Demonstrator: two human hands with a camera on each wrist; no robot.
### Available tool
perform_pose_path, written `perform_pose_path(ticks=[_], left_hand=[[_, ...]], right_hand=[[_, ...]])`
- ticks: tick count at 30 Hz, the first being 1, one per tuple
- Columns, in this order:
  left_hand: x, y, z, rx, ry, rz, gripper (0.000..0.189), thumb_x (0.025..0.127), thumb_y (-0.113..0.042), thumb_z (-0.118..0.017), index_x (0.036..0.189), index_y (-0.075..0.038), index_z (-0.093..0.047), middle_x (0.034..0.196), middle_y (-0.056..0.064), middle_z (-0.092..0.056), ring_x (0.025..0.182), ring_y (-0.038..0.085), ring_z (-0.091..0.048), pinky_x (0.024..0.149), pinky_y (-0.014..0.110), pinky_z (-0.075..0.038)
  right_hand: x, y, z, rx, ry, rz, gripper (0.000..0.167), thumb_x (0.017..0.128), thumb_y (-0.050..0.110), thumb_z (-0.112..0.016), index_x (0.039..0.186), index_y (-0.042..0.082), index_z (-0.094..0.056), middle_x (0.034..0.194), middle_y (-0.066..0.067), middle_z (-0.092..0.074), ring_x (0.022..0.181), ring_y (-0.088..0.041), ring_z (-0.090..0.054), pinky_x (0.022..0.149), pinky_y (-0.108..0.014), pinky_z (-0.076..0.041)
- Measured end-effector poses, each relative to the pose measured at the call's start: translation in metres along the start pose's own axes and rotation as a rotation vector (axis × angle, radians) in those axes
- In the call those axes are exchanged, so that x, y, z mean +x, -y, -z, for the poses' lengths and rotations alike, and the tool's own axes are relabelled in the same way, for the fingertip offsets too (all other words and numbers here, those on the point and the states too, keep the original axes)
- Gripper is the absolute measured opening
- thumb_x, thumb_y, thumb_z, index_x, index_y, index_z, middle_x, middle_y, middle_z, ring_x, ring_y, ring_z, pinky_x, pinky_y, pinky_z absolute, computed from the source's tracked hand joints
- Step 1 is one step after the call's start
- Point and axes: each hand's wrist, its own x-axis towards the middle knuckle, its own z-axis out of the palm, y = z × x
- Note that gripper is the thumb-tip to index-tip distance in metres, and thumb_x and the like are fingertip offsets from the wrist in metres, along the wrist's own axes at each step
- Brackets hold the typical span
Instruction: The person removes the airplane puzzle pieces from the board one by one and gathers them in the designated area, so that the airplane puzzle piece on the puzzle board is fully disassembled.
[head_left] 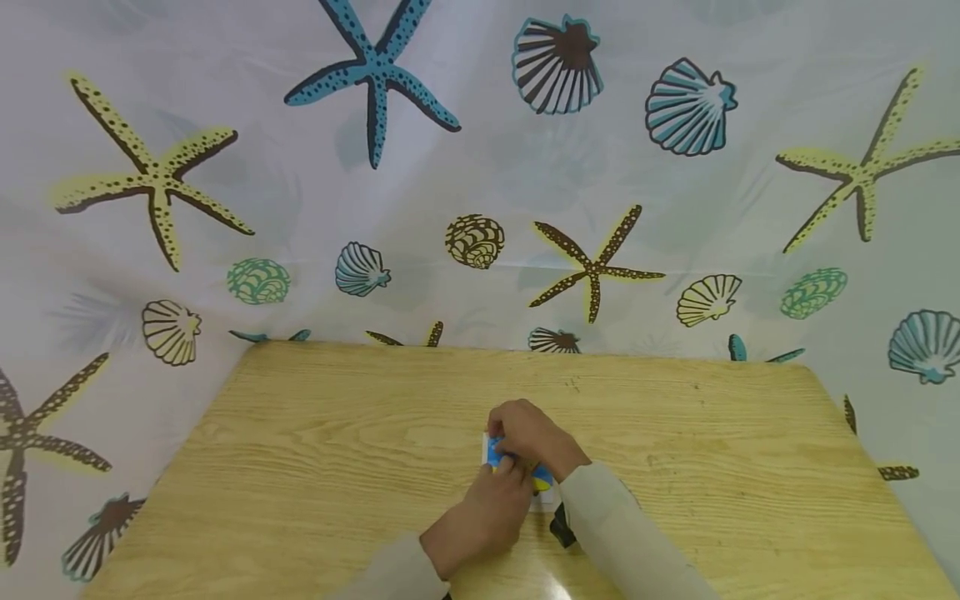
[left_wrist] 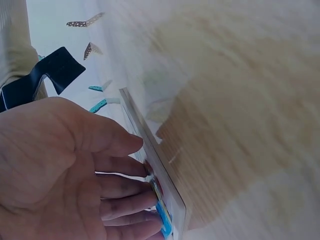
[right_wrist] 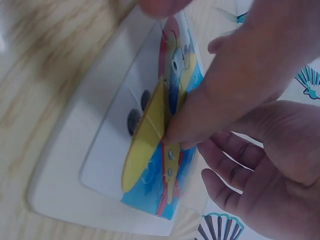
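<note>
A white puzzle board [right_wrist: 70, 165] with a blue aeroplane picture lies on the table. A yellow puzzle piece [right_wrist: 142, 145], long and rounded like a wing, stands tilted over the picture, and a fingertip touches its upper edge. My left hand [head_left: 495, 504] reaches over the near side of the board. In the left wrist view its fingers are fairly straight and touch the picture, its thumb beside the board's edge [left_wrist: 160, 165]. Bent over the board's far side, my right hand [head_left: 521, 429] has its fingers curled; whether they hold anything is hidden.
A wooden table [head_left: 337, 417] surrounds the board, with a patterned curtain [head_left: 450, 167] behind it and at both sides. A black strap piece [head_left: 562, 527] shows at the right sleeve [head_left: 622, 533]. The two forearms lie close together.
</note>
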Motion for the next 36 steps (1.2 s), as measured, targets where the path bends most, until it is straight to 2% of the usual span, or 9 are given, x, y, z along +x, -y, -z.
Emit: perform_pose_path(ticks=[5,13,19,22,36], left_hand=[[0.001,-0.003,0.002,0.033,0.000,0.015,0.046,0.085,-0.034,-0.065,0.123,-0.009,-0.055,0.125,0.002,-0.054,0.111,0.018,-0.044,0.087,0.036,-0.047],[0.000,-0.002,0.007,0.027,0.043,0.006,0.049,0.086,-0.036,-0.064,0.126,-0.009,-0.054,0.129,0.003,-0.052,0.114,0.019,-0.043,0.090,0.037,-0.047],[-0.001,-0.002,0.004,-0.079,0.082,0.011,0.059,0.088,-0.029,-0.062,0.138,-0.003,-0.044,0.146,0.011,-0.041,0.127,0.025,-0.039,0.091,0.037,-0.051],[-0.001,-0.003,0.004,-0.112,0.084,0.013,0.062,0.087,-0.027,-0.063,0.139,-0.001,-0.042,0.148,0.013,-0.038,0.127,0.026,-0.038,0.090,0.036,-0.051],[0.001,-0.006,0.002,-0.033,0.068,0.015,0.065,0.086,-0.034,-0.064,0.138,-0.001,-0.044,0.146,0.015,-0.041,0.121,0.025,-0.042,0.084,0.034,-0.053]], right_hand=[[0.000,0.001,0.002,-0.005,-0.006,-0.007,0.009,0.086,0.007,-0.068,0.093,0.012,-0.068,0.093,0.000,-0.065,0.083,-0.013,-0.056,0.077,-0.028,-0.050],[0.000,0.001,0.003,-0.002,-0.012,-0.003,0.008,0.085,0.006,-0.068,0.091,0.012,-0.067,0.088,0.001,-0.063,0.080,-0.012,-0.054,0.074,-0.027,-0.048],[0.000,0.001,0.003,0.017,-0.020,0.012,0.009,0.084,0.004,-0.069,0.091,0.010,-0.067,0.083,0.000,-0.061,0.076,-0.013,-0.053,0.072,-0.028,-0.047],[0.000,-0.001,0.004,0.036,-0.020,0.011,0.009,0.085,0.004,-0.068,0.092,0.009,-0.068,0.083,0.000,-0.061,0.076,-0.013,-0.053,0.072,-0.029,-0.048],[-0.007,-0.008,0.014,0.205,0.013,0.059,0.006,0.084,0.001,-0.068,0.086,0.007,-0.067,0.082,-0.003,-0.064,0.071,-0.014,-0.055,0.062,-0.026,-0.047]])
